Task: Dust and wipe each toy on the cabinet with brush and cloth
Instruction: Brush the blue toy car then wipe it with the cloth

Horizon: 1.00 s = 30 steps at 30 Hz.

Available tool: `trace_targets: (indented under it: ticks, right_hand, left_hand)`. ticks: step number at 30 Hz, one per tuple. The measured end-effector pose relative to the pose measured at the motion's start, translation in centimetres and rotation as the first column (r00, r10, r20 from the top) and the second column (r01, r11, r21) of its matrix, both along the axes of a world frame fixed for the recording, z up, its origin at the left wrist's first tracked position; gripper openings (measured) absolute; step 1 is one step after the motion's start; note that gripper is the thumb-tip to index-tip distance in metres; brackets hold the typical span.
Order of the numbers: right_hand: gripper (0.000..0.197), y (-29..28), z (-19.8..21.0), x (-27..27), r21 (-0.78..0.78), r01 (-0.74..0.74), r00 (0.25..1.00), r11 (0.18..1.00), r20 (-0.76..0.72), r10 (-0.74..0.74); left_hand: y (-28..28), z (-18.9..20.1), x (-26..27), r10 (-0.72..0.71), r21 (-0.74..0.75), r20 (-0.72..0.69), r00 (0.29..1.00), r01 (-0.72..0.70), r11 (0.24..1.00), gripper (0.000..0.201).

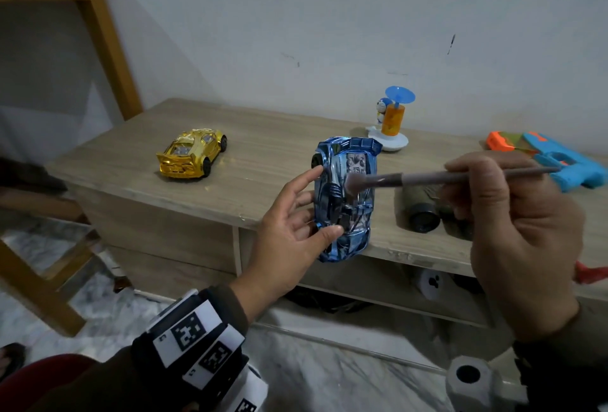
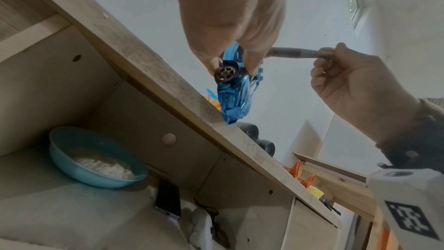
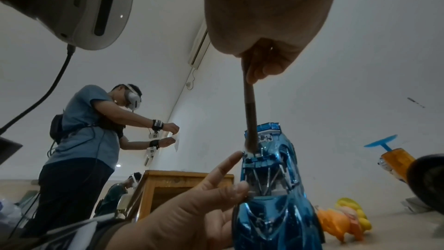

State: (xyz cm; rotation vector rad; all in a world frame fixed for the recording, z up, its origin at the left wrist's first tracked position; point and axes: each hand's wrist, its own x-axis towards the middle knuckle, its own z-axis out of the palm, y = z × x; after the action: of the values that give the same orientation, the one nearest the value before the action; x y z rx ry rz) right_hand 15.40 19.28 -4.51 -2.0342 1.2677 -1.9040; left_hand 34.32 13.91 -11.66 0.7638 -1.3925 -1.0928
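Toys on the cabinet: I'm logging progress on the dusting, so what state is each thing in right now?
blue toy car: lifted, gripped by the left hand, top toward the head camera.
brush: held in the right hand, bristles on the blue car.
gold toy car: on its wheels on the cabinet, untouched.
fan toy: standing upright.
toy gun: lying flat.
binoculars: lying at the front edge.

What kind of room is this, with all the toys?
Probably a plain indoor room used for recording chores, not a playroom. Toys like the gold car sit on a bare wooden cabinet by a white wall, and another person wears a headset and wrist bands.
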Motion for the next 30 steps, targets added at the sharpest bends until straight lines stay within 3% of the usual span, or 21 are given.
trace_targets:
  ticks: [3, 7, 9, 15, 20, 25, 27, 30]
  right_hand:
    - [0.027, 0.2, 0.0, 0.1, 0.059, 0.018, 0.995, 0.998, -0.099, -0.012]
    - [0.023, 0.5, 0.2, 0.4, -0.014, 0.005, 0.998, 1.000, -0.068, -0.006]
    - [0.023, 0.5, 0.2, 0.6, 0.000, 0.026, 0.991, 1.000, -0.129, -0.025]
    - [0.028, 0.4, -0.2, 0.6, -0.015, 0.028, 0.997, 0.999, -0.069, -0.029]
    - [0.033, 0.1, -1.1, 1.3, 0.146, -0.010, 0.972, 0.989, -0.230, 0.043]
    - [0.028, 0.5, -0.7, 1.4, 0.007, -0.048, 0.990, 0.999, -0.132, 0.048]
    - [0.025, 0.5, -0.6, 1.7, 0.039, -0.090, 0.983, 0.995, -0.155, 0.095]
    - [0.030, 0.6, -0.9, 1.9, 0.060, -0.018, 0.968, 0.998, -0.248, 0.032]
  left_hand:
    - [0.2, 0.1, 0.0, 0.007, 0.009, 0.011, 1.000, -0.008, 1.000, 0.074]
    - [0.3, 0.1, -0.1, 0.010, 0.008, 0.013, 1.000, -0.010, 1.000, 0.073]
    - [0.3, 0.1, -0.1, 0.008, 0.015, 0.000, 1.000, -0.008, 1.000, 0.073]
    - [-0.5, 0.4, 0.5, 0.013, 0.113, -0.151, 0.988, 0.004, 0.994, 0.070]
    - [-0.9, 0.9, 0.7, 0.007, 0.184, -0.289, 0.957, 0.048, 0.982, 0.070]
    - [-1.2, 1.1, 1.2, 0.021, 0.210, -0.324, 0.946, 0.050, 0.976, 0.072]
    - [-1.1, 1.1, 1.2, 0.030, 0.225, -0.309, 0.951, 0.042, 0.974, 0.072]
    - [-1.2, 0.9, 1.1, 0.034, 0.240, -0.317, 0.948, 0.045, 0.970, 0.068]
